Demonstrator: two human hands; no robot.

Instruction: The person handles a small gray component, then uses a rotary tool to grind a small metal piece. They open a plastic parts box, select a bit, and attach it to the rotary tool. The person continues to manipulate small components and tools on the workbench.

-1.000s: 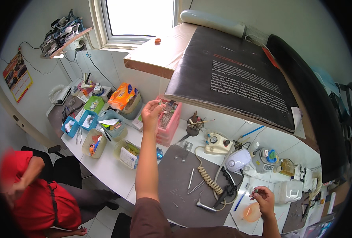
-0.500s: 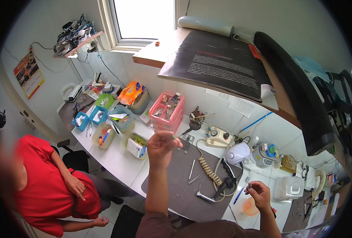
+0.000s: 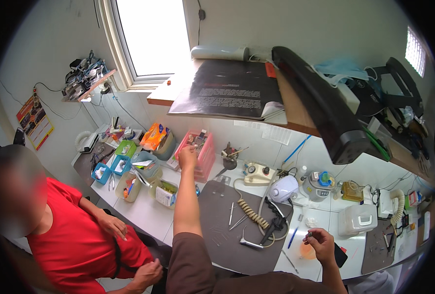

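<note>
My left hand reaches forward to the near left side of a pink plastic drawer box, whose open top holds small metal pieces. Its fingers are curled together, and whatever is between them is too small to make out. Over the right part of the bench, my right hand is closed in a pinch around something tiny and dark that I cannot name. Beneath its fingertips sits a round orange piece. A blue pen lies to the left of that hand, and a dark phone-like slab to its right.
A grey mat carries thin metal tools and a handpiece on a coiled hose. Plastic bins crowd the left bench. A wooden shelf juts out overhead. A person in red is close on my left.
My left hand has moved forward and left, from above the mat to the pink box. My right hand keeps its pinch in nearly the same place. The person in red has shifted closer.
</note>
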